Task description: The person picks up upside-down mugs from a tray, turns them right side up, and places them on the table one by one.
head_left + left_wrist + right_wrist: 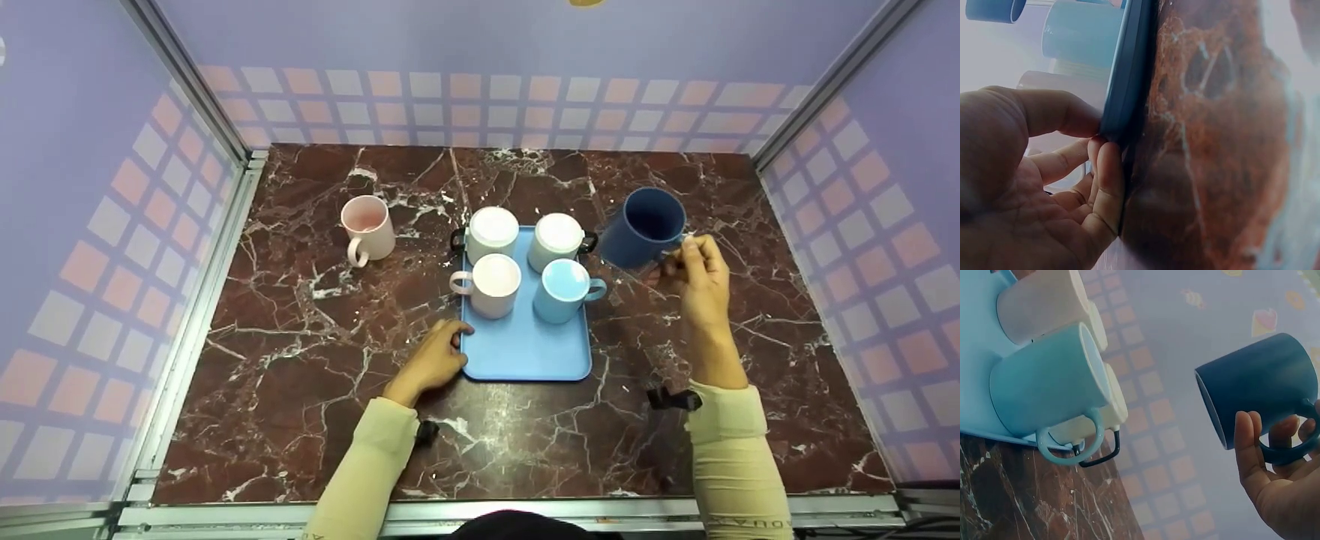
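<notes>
My right hand [701,274] holds a dark blue mug [634,244] by its handle, right of the tray. It is raised off the table and tilted, its opening facing up in the head view. At the left edge of a light blue tray [525,360], my left hand [439,352] pinches the rim between thumb and fingers. Two white mugs with black handles [491,234] [553,246] stand at the tray's far end. In front of them are a pale pink mug [493,289] and a light blue mug [560,294]. These mugs look upside down, with flat bases up.
Another pink mug [369,232] stands upright on the marbled table [315,405], left of the tray, its opening up. Tiled walls [465,109] and metal rails [187,322] enclose the table at the back and sides.
</notes>
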`<state>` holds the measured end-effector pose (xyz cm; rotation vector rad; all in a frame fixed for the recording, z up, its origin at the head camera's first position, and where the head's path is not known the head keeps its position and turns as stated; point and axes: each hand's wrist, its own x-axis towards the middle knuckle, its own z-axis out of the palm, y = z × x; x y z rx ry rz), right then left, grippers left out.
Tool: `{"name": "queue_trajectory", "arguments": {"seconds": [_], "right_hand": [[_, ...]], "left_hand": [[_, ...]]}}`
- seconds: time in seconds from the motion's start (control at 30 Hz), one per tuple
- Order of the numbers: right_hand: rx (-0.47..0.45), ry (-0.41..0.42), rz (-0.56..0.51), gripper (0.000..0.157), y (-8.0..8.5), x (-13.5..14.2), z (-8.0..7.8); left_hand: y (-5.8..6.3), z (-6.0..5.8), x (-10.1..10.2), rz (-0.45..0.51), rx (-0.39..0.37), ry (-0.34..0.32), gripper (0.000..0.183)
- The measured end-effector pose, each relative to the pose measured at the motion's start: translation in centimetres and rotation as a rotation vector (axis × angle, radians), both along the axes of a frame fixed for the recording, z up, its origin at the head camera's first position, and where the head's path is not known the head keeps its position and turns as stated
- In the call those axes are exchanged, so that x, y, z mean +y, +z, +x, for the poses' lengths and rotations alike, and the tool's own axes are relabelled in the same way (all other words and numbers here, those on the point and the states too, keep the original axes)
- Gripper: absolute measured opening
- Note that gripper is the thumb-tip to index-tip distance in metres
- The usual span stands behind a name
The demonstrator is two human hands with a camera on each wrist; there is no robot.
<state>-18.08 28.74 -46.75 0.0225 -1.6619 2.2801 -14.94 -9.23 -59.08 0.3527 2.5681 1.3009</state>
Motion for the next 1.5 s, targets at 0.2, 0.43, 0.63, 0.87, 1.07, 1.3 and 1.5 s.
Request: {"name": "queue_trajectory", "arguments": {"seconds": [0.2, 0.43, 0.63, 0.87, 1.07, 1.3, 1.5], "right_hand": [[0.008, -0.018, -0.104, 0.027, -0.4, 0.4, -1.3], [-0.043, -0.082, -0.069, 0.027, -1.1, 0.5, -2.7], [-0.126, -0.115, -0.071, 0.027, -2.0, 0.6, -4.1], [-0.214, -0.137, -0.069, 0.026, -3.5, 0.5, -5.0], [-0.283, -0.117, -0.074, 0.027, -4.7, 0.3, -5.5], [-0.337, -0.093, -0.098, 0.027, -6.2, -0.1, -6.0], [-0.36, -0.089, -0.115, 0.028, -7.6, -0.3, -6.6]], "left_hand": [[-0.3, 0.1, 0.0, 0.008, 0.01, 0.004, 0.047], [-0.2, 0.0, 0.0, -0.001, 0.003, 0.007, 0.047], [-0.2, -0.1, 0.1, -0.007, -0.002, 0.007, 0.047], [-0.2, 0.0, 0.0, -0.012, -0.002, 0.009, 0.047], [-0.1, -0.1, 0.0, -0.02, -0.015, 0.006, 0.046], [-0.3, -0.2, 0.0, -0.023, -0.001, 0.004, 0.046], [-0.4, -0.1, 0.0, -0.023, 0.008, 0.004, 0.046]]}}
